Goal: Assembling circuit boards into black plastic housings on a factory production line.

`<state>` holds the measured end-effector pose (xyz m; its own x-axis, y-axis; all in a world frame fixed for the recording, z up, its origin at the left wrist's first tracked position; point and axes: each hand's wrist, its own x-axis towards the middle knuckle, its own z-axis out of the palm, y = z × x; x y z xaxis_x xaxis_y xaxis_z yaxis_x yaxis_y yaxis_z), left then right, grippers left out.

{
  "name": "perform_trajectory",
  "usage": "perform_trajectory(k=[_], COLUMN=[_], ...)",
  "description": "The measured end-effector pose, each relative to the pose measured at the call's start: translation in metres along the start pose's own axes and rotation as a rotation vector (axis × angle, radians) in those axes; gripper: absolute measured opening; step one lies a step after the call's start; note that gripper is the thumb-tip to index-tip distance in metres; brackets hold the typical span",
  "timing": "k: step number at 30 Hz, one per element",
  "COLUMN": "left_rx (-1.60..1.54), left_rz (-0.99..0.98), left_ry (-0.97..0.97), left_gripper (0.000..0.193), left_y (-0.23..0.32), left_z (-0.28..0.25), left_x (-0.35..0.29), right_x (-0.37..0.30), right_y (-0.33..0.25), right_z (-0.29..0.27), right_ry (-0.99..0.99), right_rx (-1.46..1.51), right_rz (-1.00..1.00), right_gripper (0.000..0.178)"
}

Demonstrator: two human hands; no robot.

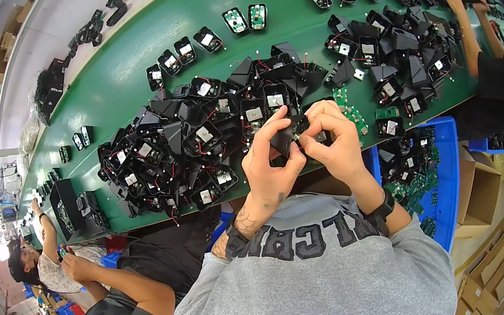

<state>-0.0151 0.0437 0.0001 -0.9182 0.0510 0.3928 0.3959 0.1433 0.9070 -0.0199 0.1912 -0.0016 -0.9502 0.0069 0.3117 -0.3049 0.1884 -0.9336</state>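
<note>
My left hand (272, 160) grips a black plastic housing (281, 140) between thumb and fingers, tilted over the near edge of the bench. Close against it, my right hand (336, 138) is closed in a pinch at the housing's right side; what its fingertips hold is too small and hidden to make out. Just beyond my hands lies a heap of black housings (172, 127), many with white blocks and red wires inside. Green circuit boards (353, 115) lie on the bench beside my right hand.
A blue bin (448, 185) with boards and housings stands at my right. Another housing heap (401, 56) lies far right, near a co-worker's arm (470, 37). Single housings (207, 39) line the green bench (147, 33). Co-workers sit at left; cardboard boxes (479, 189) stand right.
</note>
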Motion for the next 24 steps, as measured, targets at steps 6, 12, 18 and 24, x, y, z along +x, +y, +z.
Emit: perform_trajectory(k=[6, 12, 18, 24], left_rx=[0.182, 0.093, 0.213, -0.502], left_rz=[0.144, 0.028, 0.111, -0.482], left_ry=[0.010, 0.012, -0.048, -0.133], left_gripper=[0.044, 0.047, 0.041, 0.037], left_y=[-0.005, -0.008, -0.007, 0.008], left_z=[0.001, -0.004, -0.006, -0.016], left_x=[-0.002, -0.001, -0.006, 0.011], right_x=[-0.001, 0.005, 0.006, 0.019], right_y=[-0.005, -0.004, 0.000, -0.016], right_z=[0.002, -0.012, -0.012, -0.019], right_ry=[0.003, -0.148, -0.214, -0.189], right_rx=[-0.035, 0.011, 0.208, -0.092], right_rz=[0.038, 0.102, 0.285, -0.249], right_gripper=[0.013, 0.010, 0.013, 0.018])
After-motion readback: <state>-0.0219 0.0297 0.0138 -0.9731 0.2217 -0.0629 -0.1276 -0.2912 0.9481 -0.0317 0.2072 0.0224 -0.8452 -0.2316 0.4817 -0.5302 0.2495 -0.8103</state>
